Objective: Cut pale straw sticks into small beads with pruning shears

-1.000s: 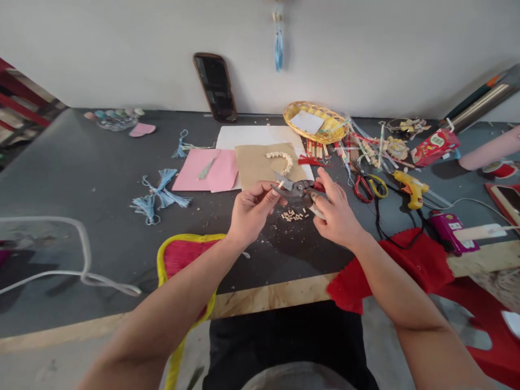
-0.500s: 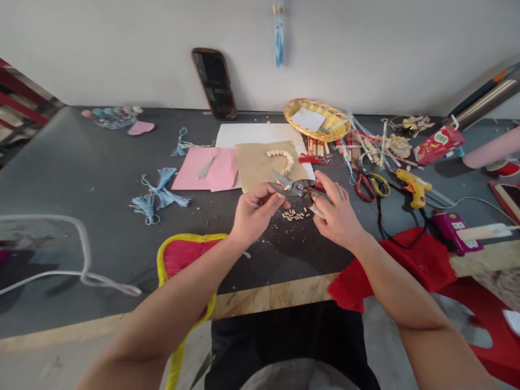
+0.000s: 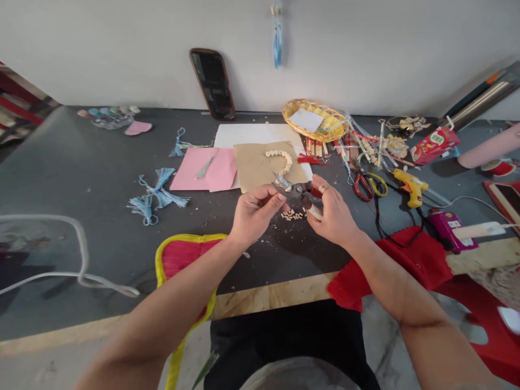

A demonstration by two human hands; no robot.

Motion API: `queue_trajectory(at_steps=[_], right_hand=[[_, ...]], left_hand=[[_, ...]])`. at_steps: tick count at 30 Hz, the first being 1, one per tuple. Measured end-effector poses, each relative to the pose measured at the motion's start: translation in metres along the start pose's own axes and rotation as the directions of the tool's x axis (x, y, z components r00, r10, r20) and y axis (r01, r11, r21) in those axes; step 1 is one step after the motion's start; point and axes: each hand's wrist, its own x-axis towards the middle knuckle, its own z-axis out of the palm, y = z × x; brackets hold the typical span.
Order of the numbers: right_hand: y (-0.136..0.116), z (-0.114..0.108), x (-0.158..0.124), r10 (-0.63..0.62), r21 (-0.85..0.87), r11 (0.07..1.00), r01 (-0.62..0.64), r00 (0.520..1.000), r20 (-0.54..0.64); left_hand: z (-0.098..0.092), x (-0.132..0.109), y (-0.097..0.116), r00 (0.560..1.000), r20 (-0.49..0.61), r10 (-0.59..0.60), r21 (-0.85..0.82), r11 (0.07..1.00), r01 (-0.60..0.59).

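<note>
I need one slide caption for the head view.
Right hand holding pruning shears beside the left hand, with small pale pieces lying on the dark table.

Dark grey tabletop [image 3: 89, 179], wooden front edge [image 3: 276, 292], blue tassels [image 3: 163, 196], white paper [image 3: 260, 132], small pale pieces [image 3: 290, 215], yellow glue gun [image 3: 411, 187]

Nothing can be read for certain — the marks on the red carton [image 3: 434, 146] and the purple box [image 3: 443, 228] are too small.
</note>
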Motion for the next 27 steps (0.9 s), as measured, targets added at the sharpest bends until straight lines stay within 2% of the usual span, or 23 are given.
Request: queue_trajectory(at_steps=[5,15,27], right_hand=[[0.001,-0.001,0.002,0.021,-0.092,0.996,-0.012,0.995,0.094],[-0.002,-0.007,0.001,0.048,-0.148,0.988,-0.034,0.994,0.094],[0.012,0.000,0.003,-0.025,-0.027,0.999,0.027,0.996,0.091]], left_hand=[[0.003,-0.003,0.007,0.999,0.027,-0.021,0.001,1.000,0.021],[0.003,-0.005,0.007,0.996,0.035,-0.078,-0.053,0.995,0.080],[0.003,-0.004,0.010,0.969,0.140,-0.202,-0.203,0.952,0.228]])
